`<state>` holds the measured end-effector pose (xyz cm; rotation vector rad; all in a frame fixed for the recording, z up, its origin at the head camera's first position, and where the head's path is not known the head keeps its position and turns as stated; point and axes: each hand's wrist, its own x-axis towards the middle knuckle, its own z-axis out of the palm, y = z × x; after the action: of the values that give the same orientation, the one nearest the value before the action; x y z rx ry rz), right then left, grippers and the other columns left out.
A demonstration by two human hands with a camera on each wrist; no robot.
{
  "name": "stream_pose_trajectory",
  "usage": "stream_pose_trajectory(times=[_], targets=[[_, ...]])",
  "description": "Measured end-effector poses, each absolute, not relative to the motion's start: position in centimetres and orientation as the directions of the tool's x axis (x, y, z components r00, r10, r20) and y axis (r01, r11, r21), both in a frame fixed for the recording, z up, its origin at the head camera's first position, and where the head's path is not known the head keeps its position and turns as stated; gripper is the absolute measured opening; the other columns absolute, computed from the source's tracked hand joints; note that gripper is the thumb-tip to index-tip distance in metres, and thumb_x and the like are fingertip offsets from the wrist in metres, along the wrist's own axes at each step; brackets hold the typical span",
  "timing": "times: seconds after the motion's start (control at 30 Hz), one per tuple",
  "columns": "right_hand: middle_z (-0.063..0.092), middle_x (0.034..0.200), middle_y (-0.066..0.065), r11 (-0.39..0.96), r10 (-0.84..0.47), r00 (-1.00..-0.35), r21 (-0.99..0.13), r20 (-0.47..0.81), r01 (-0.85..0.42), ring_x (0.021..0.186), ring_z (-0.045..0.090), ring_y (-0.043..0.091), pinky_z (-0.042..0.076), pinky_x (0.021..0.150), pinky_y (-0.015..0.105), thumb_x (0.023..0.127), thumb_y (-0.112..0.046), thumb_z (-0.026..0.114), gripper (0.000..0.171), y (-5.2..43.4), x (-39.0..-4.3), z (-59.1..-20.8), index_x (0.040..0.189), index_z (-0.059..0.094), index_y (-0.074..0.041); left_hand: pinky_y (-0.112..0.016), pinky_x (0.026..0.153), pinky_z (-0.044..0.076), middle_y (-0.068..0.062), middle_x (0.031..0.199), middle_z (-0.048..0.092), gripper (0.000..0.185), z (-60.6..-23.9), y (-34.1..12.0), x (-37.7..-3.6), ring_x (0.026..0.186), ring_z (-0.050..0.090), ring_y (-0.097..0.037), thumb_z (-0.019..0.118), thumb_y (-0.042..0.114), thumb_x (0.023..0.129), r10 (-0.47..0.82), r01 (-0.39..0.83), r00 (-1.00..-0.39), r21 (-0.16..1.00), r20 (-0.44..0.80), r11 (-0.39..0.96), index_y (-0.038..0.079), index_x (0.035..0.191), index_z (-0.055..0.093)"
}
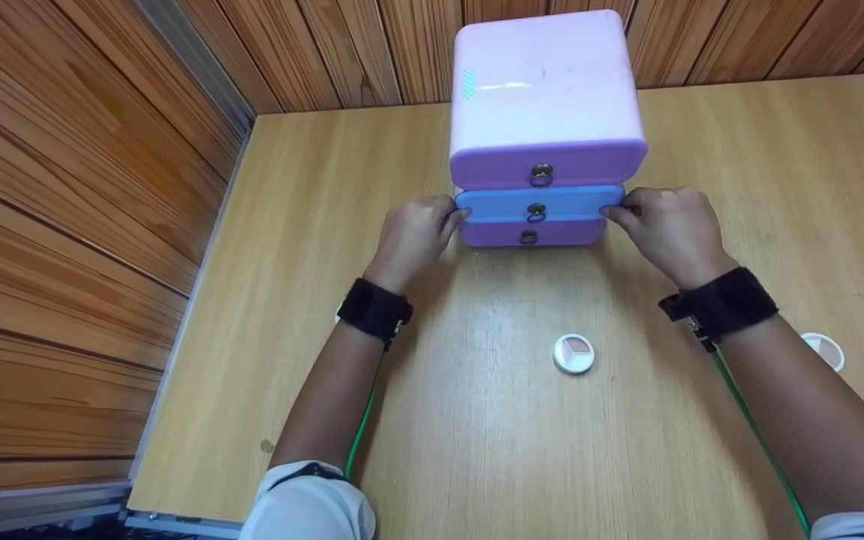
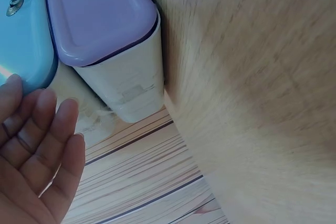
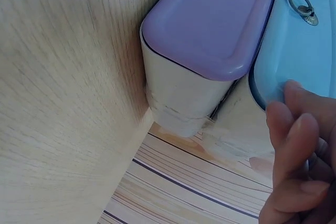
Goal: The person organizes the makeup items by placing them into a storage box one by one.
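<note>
A small drawer cabinet with a pale pink top stands at the back of the table. Its fronts are a purple top drawer, a blue middle drawer and a purple bottom drawer, each with a ring pull. My left hand pinches the left end of the blue front, while my right hand pinches its right end. Both wrist views show thumbs on the blue face, with fingers bent by its side edge. How far the blue drawer stands out is hard to tell.
One round white case with a sectioned lid lies on the wooden table between my forearms. Another white case is partly hidden by my right forearm. Wood-panelled walls stand to the left and behind. Green cables run along both forearms.
</note>
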<state>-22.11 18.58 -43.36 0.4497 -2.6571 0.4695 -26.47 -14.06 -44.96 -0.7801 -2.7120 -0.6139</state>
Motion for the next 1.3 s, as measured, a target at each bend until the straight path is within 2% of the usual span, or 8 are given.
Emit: stream_pose_trajectory(times=[0.33, 0.53, 0.67, 0.77, 0.9, 1.07, 1.23, 1.3], targets=[[0.060, 0.057, 0.007, 0.893, -0.216, -0.856, -0.260, 0.469, -0.367, 0.046, 0.041, 0.018, 0.029, 0.042, 0.032, 0.088, -0.020, 0.075, 0.026, 18.6, -22.1, -43.4, 0.078, 0.075, 0.004, -0.024, 0.044, 0.031, 0.002, 0.067, 0.054, 0.037, -44.9, -13.8, -26.4, 0.055, 0.044, -0.010, 0.054, 0.035, 0.101, 0.439, 0.553, -0.818, 0.300, 0.371, 0.777, 0.009, 0.078, 0.063], [0.065, 0.062, 0.011, 0.891, -0.154, -0.882, -0.323, 0.446, -0.319, 0.050, 0.053, 0.021, 0.036, 0.046, 0.033, 0.091, -0.022, 0.073, 0.029, 18.4, -21.9, -44.1, 0.082, 0.075, 0.005, -0.026, 0.046, 0.034, 0.003, 0.066, 0.055, 0.036, -45.1, -14.0, -26.3, 0.056, 0.045, -0.011, 0.057, 0.035, 0.099, 0.401, 0.537, -0.830, 0.359, 0.389, 0.764, 0.009, 0.075, 0.063], [0.069, 0.068, 0.011, 0.869, -0.090, -0.907, -0.413, 0.411, -0.273, 0.056, 0.061, 0.022, 0.044, 0.049, 0.035, 0.091, -0.024, 0.072, 0.027, 17.8, -21.4, -44.9, 0.085, 0.076, 0.002, -0.025, 0.050, 0.044, 0.002, 0.074, 0.065, 0.031, -45.0, -14.1, -26.0, 0.059, 0.054, -0.010, 0.059, 0.034, 0.099, 0.363, 0.537, -0.825, 0.403, 0.433, 0.741, 0.008, 0.087, 0.071], [0.070, 0.071, 0.010, 0.855, -0.087, -0.927, -0.450, 0.365, -0.258, 0.057, 0.062, 0.021, 0.046, 0.051, 0.036, 0.091, -0.023, 0.072, 0.024, 17.0, -21.1, -45.6, 0.089, 0.076, 0.001, -0.024, 0.055, 0.049, 0.000, 0.082, 0.071, 0.029, -45.0, -14.0, -26.0, 0.065, 0.062, -0.010, 0.060, 0.033, 0.098, 0.331, 0.539, -0.815, 0.411, 0.476, 0.736, 0.007, 0.098, 0.072], [0.069, 0.071, 0.007, 0.846, -0.168, -0.926, -0.433, 0.337, -0.310, 0.056, 0.058, 0.019, 0.045, 0.051, 0.036, 0.090, -0.022, 0.073, 0.019, 15.5, -20.8, -46.6, 0.089, 0.076, -0.003, -0.022, 0.060, 0.052, -0.003, 0.090, 0.073, 0.032, -45.3, -13.7, -26.0, 0.073, 0.066, -0.010, 0.060, 0.033, 0.098, 0.298, 0.529, -0.815, 0.430, 0.496, 0.731, 0.006, 0.110, 0.070], [0.069, 0.073, 0.007, 0.812, -0.323, -0.880, -0.377, 0.348, -0.447, 0.061, 0.062, 0.023, 0.048, 0.055, 0.040, 0.088, -0.019, 0.075, 0.014, 13.8, -20.9, -47.5, 0.086, 0.075, -0.005, -0.021, 0.066, 0.053, -0.003, 0.100, 0.073, 0.041, -45.7, -13.5, -26.0, 0.081, 0.067, -0.010, 0.060, 0.035, 0.097, 0.267, 0.504, -0.838, 0.490, 0.475, 0.711, 0.006, 0.125, 0.065], [0.071, 0.078, 0.007, 0.786, -0.434, -0.838, -0.315, 0.332, -0.532, 0.068, 0.066, 0.028, 0.050, 0.058, 0.046, 0.087, -0.016, 0.075, 0.011, 12.6, -21.3, -48.0, 0.088, 0.075, -0.005, -0.026, 0.066, 0.053, -0.003, 0.098, 0.073, 0.040, -45.6, -13.4, -25.9, 0.080, 0.067, -0.011, 0.059, 0.036, 0.097, 0.249, 0.496, -0.838, 0.487, 0.485, 0.719, 0.009, 0.126, 0.066], [0.073, 0.084, 0.008, 0.786, -0.457, -0.834, -0.298, 0.308, -0.541, 0.072, 0.067, 0.030, 0.051, 0.059, 0.047, 0.087, -0.017, 0.074, 0.013, 12.4, -21.5, -48.1, 0.094, 0.076, -0.006, -0.028, 0.063, 0.053, -0.003, 0.097, 0.073, 0.038, -45.6, -13.4, -25.9, 0.077, 0.066, -0.011, 0.059, 0.036, 0.097, 0.244, 0.498, -0.835, 0.490, 0.493, 0.716, 0.010, 0.123, 0.068]])
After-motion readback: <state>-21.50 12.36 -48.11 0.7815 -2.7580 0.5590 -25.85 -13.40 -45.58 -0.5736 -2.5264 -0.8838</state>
